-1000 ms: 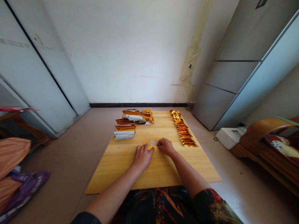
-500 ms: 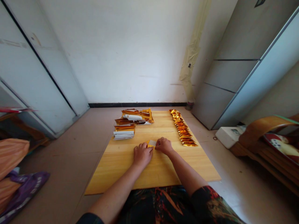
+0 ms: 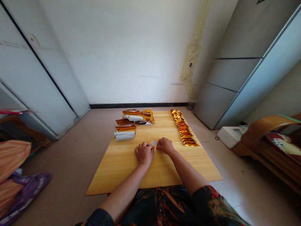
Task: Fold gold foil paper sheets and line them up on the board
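Observation:
Near the middle of the wooden table (image 3: pixel 127 169) lies a small gold-and-white foil sheet (image 3: pixel 153 143), partly folded. My left hand (image 3: pixel 145 153) is closed with its fingers pinching the sheet's left side. On the opposite side my right hand (image 3: pixel 165 145) pinches the sheet's right edge between thumb and fingers. Both hands rest low at the tabletop, and they cover much of the sheet. To their right runs a row of folded gold foil pieces (image 3: pixel 186 133), overlapping one another. Back left of my hands are stacks of gold foil sheets (image 3: pixel 125 128) and white-sided sheets (image 3: pixel 124 135).
A pale wall (image 3: pixel 131 62) with a black skirting strip stands behind the table. At the right are a grey fridge (image 3: pixel 237 72), a white box (image 3: pixel 231 137) and a wooden seat (image 3: pixel 265 138). Orange and purple bags (image 3: pixel 30 194) lie at the left.
My left hand has turned slightly and its fingers are curled more over the foil sheet's left side. My right hand stays almost where it was, still pinching the right edge.

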The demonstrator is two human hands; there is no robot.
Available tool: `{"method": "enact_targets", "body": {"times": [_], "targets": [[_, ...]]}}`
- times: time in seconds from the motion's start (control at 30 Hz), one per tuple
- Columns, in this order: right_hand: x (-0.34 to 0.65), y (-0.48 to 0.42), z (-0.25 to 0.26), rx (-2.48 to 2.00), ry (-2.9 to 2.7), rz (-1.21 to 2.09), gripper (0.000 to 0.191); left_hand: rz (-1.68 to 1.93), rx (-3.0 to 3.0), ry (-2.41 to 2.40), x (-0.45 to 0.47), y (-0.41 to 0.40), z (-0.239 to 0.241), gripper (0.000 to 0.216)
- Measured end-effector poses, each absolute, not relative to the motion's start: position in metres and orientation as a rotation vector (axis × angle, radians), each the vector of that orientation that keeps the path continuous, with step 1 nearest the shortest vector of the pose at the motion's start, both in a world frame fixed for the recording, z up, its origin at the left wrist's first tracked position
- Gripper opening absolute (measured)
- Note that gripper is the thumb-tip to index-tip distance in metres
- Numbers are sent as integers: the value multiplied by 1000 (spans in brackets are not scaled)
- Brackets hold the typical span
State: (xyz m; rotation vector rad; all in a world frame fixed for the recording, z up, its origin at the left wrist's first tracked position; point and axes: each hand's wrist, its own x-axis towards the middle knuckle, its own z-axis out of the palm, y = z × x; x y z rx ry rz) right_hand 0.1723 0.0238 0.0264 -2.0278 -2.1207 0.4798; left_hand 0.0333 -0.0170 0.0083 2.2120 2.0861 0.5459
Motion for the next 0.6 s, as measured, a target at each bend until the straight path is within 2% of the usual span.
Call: {"method": "enact_targets", "body": {"times": [0.6], "targets": [[186,33,20,-1923,-2086,649,19,607,2169,2016,31,-19,8,18]]}}
